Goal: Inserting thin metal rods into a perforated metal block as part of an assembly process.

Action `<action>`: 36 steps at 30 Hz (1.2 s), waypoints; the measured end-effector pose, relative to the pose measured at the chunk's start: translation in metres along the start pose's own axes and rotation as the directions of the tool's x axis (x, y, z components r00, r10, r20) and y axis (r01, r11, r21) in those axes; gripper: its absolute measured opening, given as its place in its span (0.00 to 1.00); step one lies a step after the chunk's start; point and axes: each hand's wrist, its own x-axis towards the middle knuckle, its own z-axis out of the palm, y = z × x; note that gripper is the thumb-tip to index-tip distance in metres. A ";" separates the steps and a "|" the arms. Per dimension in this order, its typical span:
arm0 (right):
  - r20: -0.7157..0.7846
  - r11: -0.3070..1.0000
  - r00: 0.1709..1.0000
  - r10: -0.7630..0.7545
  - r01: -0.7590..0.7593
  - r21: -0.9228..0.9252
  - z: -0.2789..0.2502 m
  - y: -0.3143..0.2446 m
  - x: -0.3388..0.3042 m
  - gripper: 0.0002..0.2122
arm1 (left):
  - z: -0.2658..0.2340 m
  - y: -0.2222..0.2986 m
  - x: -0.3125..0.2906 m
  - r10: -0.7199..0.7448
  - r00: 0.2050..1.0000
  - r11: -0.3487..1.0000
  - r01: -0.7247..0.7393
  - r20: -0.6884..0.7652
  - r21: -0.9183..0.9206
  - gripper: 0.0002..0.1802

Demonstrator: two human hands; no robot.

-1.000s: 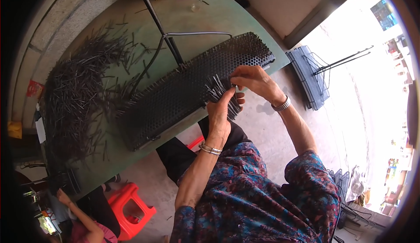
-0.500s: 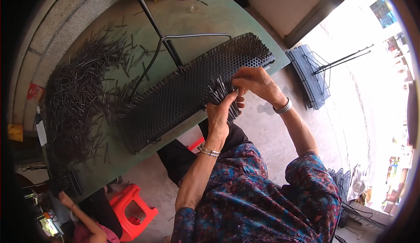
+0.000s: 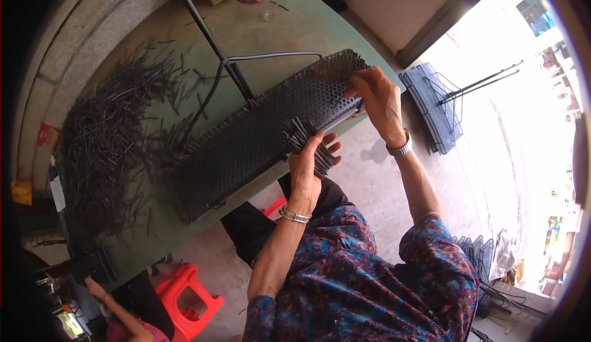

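Green table [image 3: 301, 25] under black strips [image 3: 101, 148] and perforated panel [image 3: 237, 139]

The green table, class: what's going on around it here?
A person's left hand grips a bundle of thin dark strips. Their right hand is at the right end of a long black perforated panel on the green table; whether it holds a strip is unclear. A heap of similar dark strips lies left of the panel.

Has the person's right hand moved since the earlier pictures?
Yes. Against the perforated black panel, the right hand has gone up and rightward, from beside the bundled strips in the left hand to the panel's right end.
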 end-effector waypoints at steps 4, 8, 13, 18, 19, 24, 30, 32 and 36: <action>-0.263 0.967 0.948 -0.178 0.119 -0.225 0.000 0.013 0.023 0.07 | -0.001 -0.005 0.004 -0.040 0.997 0.996 0.045 0.071 -0.077 0.15; -0.272 0.940 0.926 -0.262 0.181 -0.289 0.002 0.028 0.036 0.07 | -0.001 -0.006 0.005 -0.051 0.997 0.994 0.056 0.066 -0.090 0.15; -0.260 0.937 0.931 -0.256 0.173 -0.305 0.005 0.030 0.038 0.07 | -0.001 -0.005 0.002 -0.041 0.998 0.998 0.043 0.041 -0.054 0.13; -0.165 0.906 0.936 -0.311 0.240 -0.348 -0.001 0.030 0.038 0.05 | 0.002 -0.003 -0.001 -0.027 0.998 0.999 0.029 0.053 -0.029 0.11; -0.164 0.906 0.935 -0.313 0.243 -0.348 -0.003 0.031 0.038 0.05 | 0.002 -0.002 -0.002 -0.028 0.998 0.999 0.029 0.055 -0.022 0.11; -0.034 0.827 0.908 -0.419 0.366 -0.427 -0.007 0.032 0.030 0.05 | 0.001 0.000 -0.002 -0.024 0.998 1.000 0.025 0.062 -0.014 0.11; 0.014 0.820 0.897 -0.443 0.411 -0.399 -0.012 0.030 0.032 0.05 | 0.001 0.001 -0.002 -0.008 0.998 1.000 0.008 0.063 0.005 0.10; 0.027 0.813 0.896 -0.442 0.414 -0.411 -0.014 0.030 0.034 0.05 | 0.000 0.000 -0.002 -0.014 0.998 1.000 0.013 0.060 0.011 0.10; 0.036 0.807 0.890 -0.454 0.428 -0.407 -0.015 0.033 0.033 0.05 | -0.002 -0.002 -0.001 -0.008 0.998 1.000 0.008 0.067 0.001 0.10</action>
